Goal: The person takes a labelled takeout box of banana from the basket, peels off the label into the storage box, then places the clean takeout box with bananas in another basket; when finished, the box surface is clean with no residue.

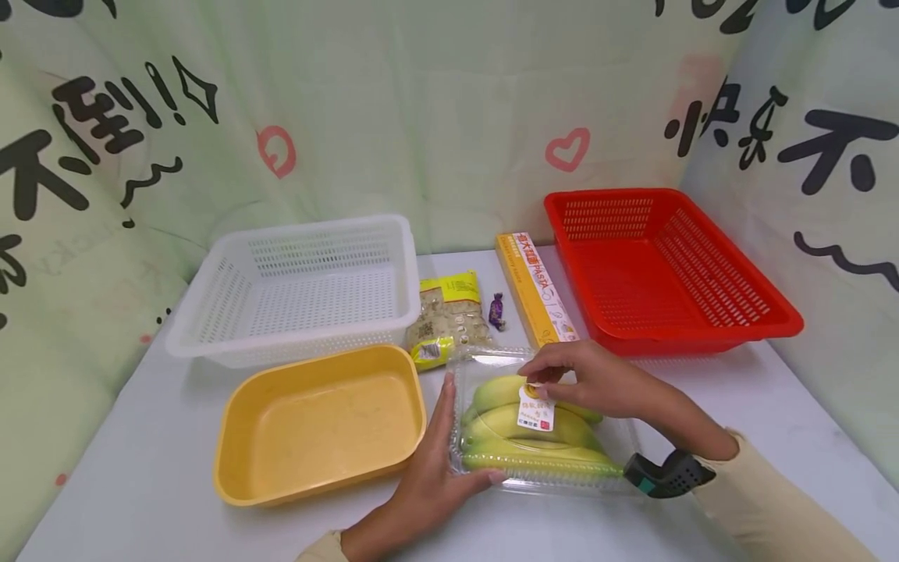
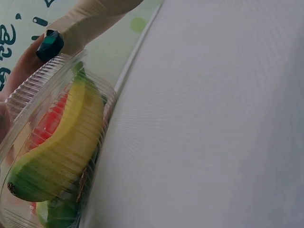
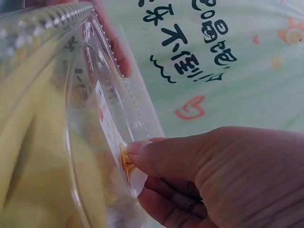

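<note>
A clear plastic box [image 1: 625, 437] of yellow-green bananas [image 1: 520, 425] sits on the table in front of me. A white paper label [image 1: 536, 411] is on its lid. My right hand [image 1: 597, 378] is over the lid, thumb and fingertips pinching the label's rounded yellow end, as the right wrist view shows close up on the label [image 3: 111, 135]. My left hand [image 1: 428, 460] rests against the box's left side, fingers straight along it and thumb along the front edge. Through the box wall, the left wrist view shows a banana [image 2: 66, 142].
A yellow tub [image 1: 316, 429] lies left of my left hand, with a white basket [image 1: 316, 289] behind it. Beyond the box are a bag of grains [image 1: 449, 316], a purple-wrapped candy [image 1: 496, 311] and a pasta box [image 1: 537, 289]. A red basket [image 1: 667, 273] stands at the back right.
</note>
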Available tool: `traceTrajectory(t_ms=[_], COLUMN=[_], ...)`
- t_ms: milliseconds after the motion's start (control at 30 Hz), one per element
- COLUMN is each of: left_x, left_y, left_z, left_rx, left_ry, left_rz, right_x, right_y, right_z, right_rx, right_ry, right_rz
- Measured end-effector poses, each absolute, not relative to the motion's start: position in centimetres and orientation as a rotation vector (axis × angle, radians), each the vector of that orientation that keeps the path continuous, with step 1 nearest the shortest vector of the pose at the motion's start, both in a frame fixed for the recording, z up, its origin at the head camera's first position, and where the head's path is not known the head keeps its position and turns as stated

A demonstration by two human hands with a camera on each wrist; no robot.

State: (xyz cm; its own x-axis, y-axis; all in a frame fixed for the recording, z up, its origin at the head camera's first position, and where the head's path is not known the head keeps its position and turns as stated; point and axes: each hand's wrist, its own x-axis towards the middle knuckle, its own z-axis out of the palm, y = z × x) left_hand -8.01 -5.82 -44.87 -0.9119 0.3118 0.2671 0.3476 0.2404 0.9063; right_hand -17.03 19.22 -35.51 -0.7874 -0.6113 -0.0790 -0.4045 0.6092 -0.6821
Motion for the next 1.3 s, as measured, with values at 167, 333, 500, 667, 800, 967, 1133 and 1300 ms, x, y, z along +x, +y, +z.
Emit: traceTrajectory(t_ms=[167, 333, 500, 667, 800, 967, 1133, 1300], left_x=[-7.9, -7.9, -7.9, -8.1, -8.2, -8.2, -8.1, -8.1], left_y=[-5.8, -5.8, -5.8, -5.8, -5.8, -5.8, -5.9, -5.8], left_z=[-44.8, -44.8, -44.9, -45.0, -45.0, -44.9, -44.9, -44.9], left_rx=[-0.645, -0.644, -0.671, -0.680, -0.679, -0.677, -0.675, -0.666], left_ry=[-2.445, -2.446, -2.438, -2.447, -2.452, -2.447, -2.458, -2.460], left_rz=[-1.809, -1.806, -1.798, -1.775, -1.764, -1.773, -1.776, -1.768], right_x=[-17.3, -17.4, -17.5, -17.9, -18.2, -18.2, -18.2, -18.2], right_y=[19.0, 18.9, 19.0, 19.7, 20.3, 20.5, 20.8, 21.1], right_z=[-35.7, -35.9, -36.0, -36.4, -36.7, -36.8, -37.2, -37.5], right_rx=[-0.875, -0.884, -0.900, -0.862, -0.818, -0.840, -0.794, -0.803], right_ry=[2.549, 2.578, 2.590, 2.538, 2.461, 2.430, 2.410, 2.383], right_rz=[-0.933, -0.931, -0.929, -1.090, -1.229, -1.286, -1.342, -1.394])
